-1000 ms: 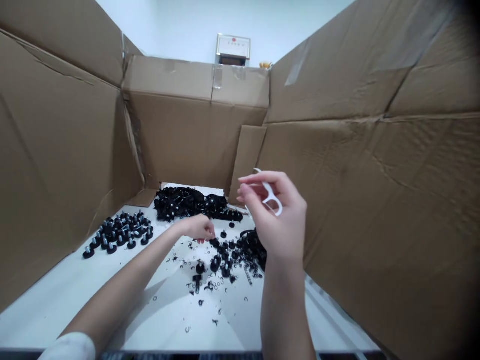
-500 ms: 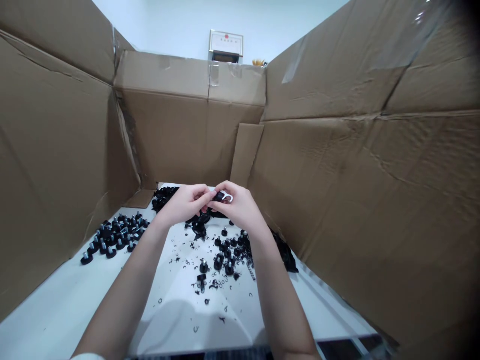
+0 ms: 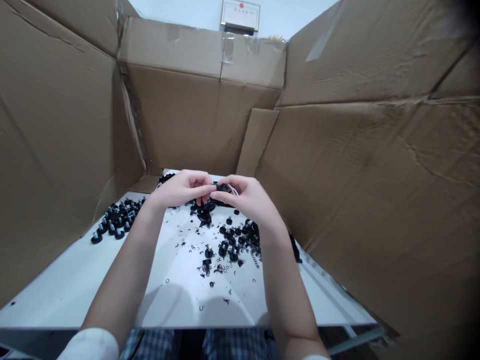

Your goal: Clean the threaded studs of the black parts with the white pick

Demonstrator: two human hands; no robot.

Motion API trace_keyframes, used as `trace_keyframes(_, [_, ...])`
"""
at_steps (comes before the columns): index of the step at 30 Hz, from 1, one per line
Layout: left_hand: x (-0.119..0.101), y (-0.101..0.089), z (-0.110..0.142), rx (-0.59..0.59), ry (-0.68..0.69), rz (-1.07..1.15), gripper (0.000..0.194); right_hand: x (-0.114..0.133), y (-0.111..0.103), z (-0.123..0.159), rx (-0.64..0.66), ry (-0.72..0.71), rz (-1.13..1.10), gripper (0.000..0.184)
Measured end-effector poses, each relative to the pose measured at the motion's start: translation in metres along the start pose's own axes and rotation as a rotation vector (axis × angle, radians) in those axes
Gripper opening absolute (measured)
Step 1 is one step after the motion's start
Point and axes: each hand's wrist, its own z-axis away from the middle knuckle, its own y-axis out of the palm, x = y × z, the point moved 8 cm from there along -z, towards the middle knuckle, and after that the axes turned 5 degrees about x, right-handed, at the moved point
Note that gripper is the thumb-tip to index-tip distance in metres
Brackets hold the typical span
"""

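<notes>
My left hand (image 3: 183,190) and my right hand (image 3: 249,197) meet above the far part of the table, fingertips nearly touching. Between them is a small black piece (image 3: 222,187), mostly covered by the fingers; a metallic glint shows at its left end. My left thumb and fingers pinch that end. In my right hand is a small tool with thin white loop handles (image 3: 233,190), perhaps scissors; its blades are hidden. Below the hands lie loose black screw-in feet (image 3: 233,252) with metal studs, among black rings and trimmed scraps (image 3: 204,215).
A group of black feet with upright metal studs (image 3: 119,217) stands at the left of the white table (image 3: 176,305). Tall cardboard walls (image 3: 198,120) enclose the left, back and right. A dark heap (image 3: 295,250) lies behind my right forearm.
The view has tilted down, so the table's front edge and checked clothing show. Both hands stay together; the white loops have turned and appear narrower.
</notes>
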Motion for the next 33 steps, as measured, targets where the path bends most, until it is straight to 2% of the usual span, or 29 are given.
trace_keyframes(3, [-0.004, -0.005, 0.000, -0.084, 0.034, -0.021, 0.028, -0.001, -0.001, 0.000, -0.029, -0.001, 0.019, 0.026])
trace_keyframes(7, [-0.007, -0.015, 0.003, -0.264, 0.057, -0.004, 0.028, -0.002, -0.010, 0.002, -0.164, 0.001, -0.047, 0.028])
trace_keyframes(9, [-0.009, -0.016, 0.004, -0.309, 0.070, 0.022, 0.027, -0.002, -0.013, 0.003, -0.212, -0.010, -0.108, 0.028])
trace_keyframes(14, [-0.006, -0.002, -0.005, -0.235, 0.048, 0.075, 0.026, -0.003, -0.016, 0.003, -0.248, -0.022, -0.171, 0.028])
trace_keyframes(18, [0.001, 0.016, -0.016, -0.166, 0.037, 0.250, 0.021, -0.005, -0.022, 0.004, -0.342, -0.021, -0.188, 0.027])
trace_keyframes(20, [0.003, 0.022, -0.020, -0.181, 0.061, 0.366, 0.019, -0.006, -0.023, 0.004, -0.368, -0.030, -0.189, 0.025])
trace_keyframes(26, [-0.003, 0.030, -0.024, -0.206, 0.154, 0.754, 0.033, -0.006, -0.027, 0.007, -0.488, -0.091, -0.183, 0.026])
trace_keyframes(30, [0.001, 0.033, -0.025, -0.218, 0.098, 1.061, 0.019, 0.000, -0.023, 0.008, -0.475, -0.153, -0.174, 0.024])
trace_keyframes(33, [0.005, 0.032, -0.025, -0.275, 0.065, 1.128, 0.011, 0.002, -0.020, 0.007, -0.446, -0.150, -0.185, 0.025])
